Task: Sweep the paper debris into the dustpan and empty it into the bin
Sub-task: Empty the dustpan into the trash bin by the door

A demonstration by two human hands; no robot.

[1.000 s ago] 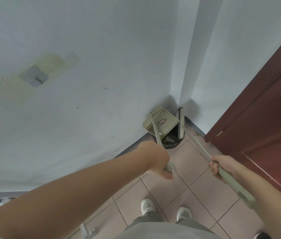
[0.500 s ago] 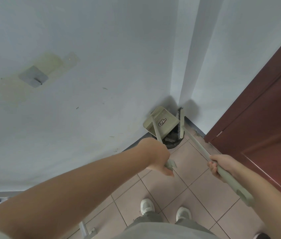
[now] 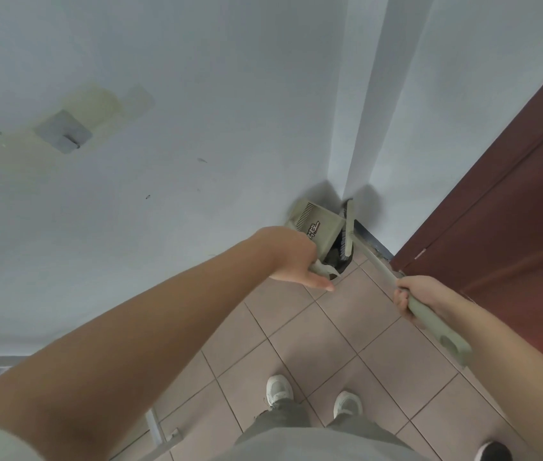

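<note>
Here we are in the corner, looking straight down past both bare arms. The left hand [image 3: 296, 257] is reaching out to the dustpan [image 3: 318, 224], fingers wrapped around the end of its pale handle, which pokes out just below the knuckles, while one digit sticks out straight over the tiles. The pan itself is tipped up on edge, its ribbed back with the dark label facing us, right against the white wall [image 3: 196, 94] where it meets the corner. Just under it sits the dark rounded bin [image 3: 342, 265], and the pan's mouth hangs over that opening. Whether paper debris lies inside is too small to tell. Over on the other side, the right hand [image 3: 421, 294] is clenched firmly around the long handle of the broom [image 3: 375, 262], part-way along it, with the handle's end and its hanging hole jutting back past the wrist. The broom head [image 3: 349, 234] stands on its narrow end beside the pan, dark bristles turned toward the pan and bin. A red-brown door [image 3: 513, 211] closes off the right, and two white shoes [image 3: 278, 389] stand on the beige tiled floor [image 3: 346, 327] below
</note>
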